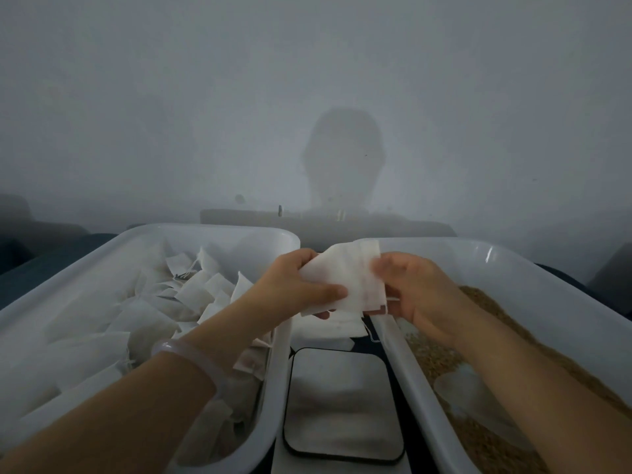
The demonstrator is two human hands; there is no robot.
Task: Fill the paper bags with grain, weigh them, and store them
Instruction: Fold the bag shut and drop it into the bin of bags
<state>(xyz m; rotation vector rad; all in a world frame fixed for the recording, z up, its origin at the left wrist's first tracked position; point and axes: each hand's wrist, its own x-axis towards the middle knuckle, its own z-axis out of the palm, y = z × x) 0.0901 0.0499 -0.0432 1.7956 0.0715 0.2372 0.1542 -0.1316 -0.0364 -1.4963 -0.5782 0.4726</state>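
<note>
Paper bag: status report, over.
Left hand and right hand both pinch paper bag. Bag looks flat, held between bag tub and grain tub. Scale bare, nothing blocking.

Your left hand (290, 285) and right hand (410, 292) meet at the centre, raised in front of you. Each pinches one side of a paper bag (345, 273), your left thumb lying across its face. Your bare forearms reach in from the lower corners and converge.

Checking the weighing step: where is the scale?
Bottom centre of the head view: the scale lies between the tub of bags on the left and the grain tub on the right.
</note>
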